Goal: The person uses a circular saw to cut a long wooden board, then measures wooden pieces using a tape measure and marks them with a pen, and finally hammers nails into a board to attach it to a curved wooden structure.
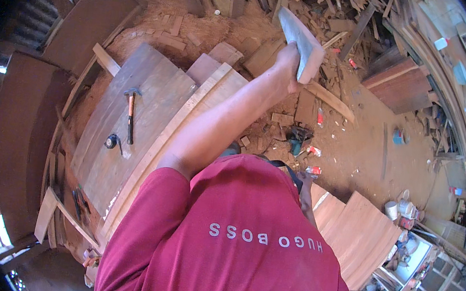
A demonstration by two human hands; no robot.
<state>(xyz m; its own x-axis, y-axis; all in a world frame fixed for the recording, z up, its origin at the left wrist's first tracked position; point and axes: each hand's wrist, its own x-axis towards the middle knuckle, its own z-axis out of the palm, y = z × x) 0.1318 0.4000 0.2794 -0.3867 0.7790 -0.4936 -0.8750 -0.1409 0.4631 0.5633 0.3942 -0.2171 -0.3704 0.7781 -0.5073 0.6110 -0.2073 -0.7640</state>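
My left hand (pixel 287 66) is raised ahead of me, shut around the lower end of a short grey wooden board (pixel 303 43) that points up and away. The arm runs from my red shirt's left shoulder across a stack of curved planks (pixel 152 109). Only a sliver of my right forearm (pixel 307 200) shows past the shirt's right edge. Its hand hangs low near the floor and is too small to read.
A claw hammer (pixel 130 116) and a round tape measure (pixel 111 141) lie on the planks at left. Scrap wood (pixel 335 15) piles up at the back on a sawdust floor (pixel 367 153). Pale boards (pixel 359 236) and a cluttered shelf (pixel 401 263) stand at right.
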